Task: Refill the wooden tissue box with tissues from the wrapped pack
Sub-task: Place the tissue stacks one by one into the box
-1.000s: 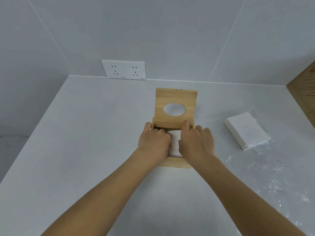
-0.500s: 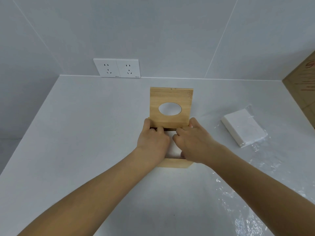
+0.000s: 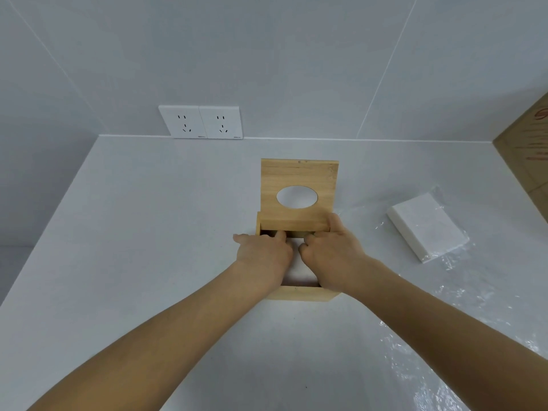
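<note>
Two hands work inside the wooden tissue box [image 3: 299,293] at frame center on the counter [image 3: 148,232]. The left hand [image 3: 262,256] and right hand [image 3: 333,252] press curled fingers onto the white tissues [image 3: 296,269]; grip unclear. Its lid [image 3: 299,192] stands upright. The wrapped pack [image 3: 427,231] lies at right.

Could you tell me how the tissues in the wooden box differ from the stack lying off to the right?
The tissues in the box sit inside wooden walls, mostly hidden under both hands; the stack on the right lies fully exposed. The boxed tissues are being handled by the left hand and right hand; the stack is untouched, resting on clear wrap. Both are white.
</note>
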A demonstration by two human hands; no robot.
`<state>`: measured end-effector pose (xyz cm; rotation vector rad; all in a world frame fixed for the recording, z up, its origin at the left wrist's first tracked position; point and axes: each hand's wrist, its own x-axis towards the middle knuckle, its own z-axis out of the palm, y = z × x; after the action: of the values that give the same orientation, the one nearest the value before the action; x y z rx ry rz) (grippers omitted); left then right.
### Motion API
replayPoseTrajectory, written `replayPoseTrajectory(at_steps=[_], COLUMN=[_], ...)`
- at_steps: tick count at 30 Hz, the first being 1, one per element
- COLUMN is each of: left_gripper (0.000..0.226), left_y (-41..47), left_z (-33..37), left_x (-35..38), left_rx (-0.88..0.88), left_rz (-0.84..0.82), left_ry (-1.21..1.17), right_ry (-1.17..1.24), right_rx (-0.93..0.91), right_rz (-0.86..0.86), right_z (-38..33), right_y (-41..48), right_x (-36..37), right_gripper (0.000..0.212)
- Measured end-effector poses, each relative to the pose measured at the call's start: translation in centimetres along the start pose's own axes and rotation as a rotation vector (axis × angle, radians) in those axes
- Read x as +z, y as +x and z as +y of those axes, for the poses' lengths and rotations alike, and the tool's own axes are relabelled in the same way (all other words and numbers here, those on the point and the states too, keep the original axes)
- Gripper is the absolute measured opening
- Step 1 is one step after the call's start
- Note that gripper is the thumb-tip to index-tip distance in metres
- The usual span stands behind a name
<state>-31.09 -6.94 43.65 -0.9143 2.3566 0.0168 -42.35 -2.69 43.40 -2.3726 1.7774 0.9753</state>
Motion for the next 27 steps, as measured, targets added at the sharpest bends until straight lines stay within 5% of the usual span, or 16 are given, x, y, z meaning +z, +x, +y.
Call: replayPoseTrajectory(at_steps=[11,27], left_gripper=[0.039,0.037], left_y=[-0.4,0.2], left_z=[-1.3,-0.7], left_x=[-0.1,0.4], left_rx=[0.056,0.095], left_rz=[0.149,0.016], left_ry=[0.052,0.137], right_ry=[0.118,0.159], right_rx=[0.045,0.107], right_rz=[0.030,-0.078], right_z=[0.3,-0.6], right_y=[-0.8,0.6], right_x=[-0.5,0.1], right_gripper=[0.023,0.028])
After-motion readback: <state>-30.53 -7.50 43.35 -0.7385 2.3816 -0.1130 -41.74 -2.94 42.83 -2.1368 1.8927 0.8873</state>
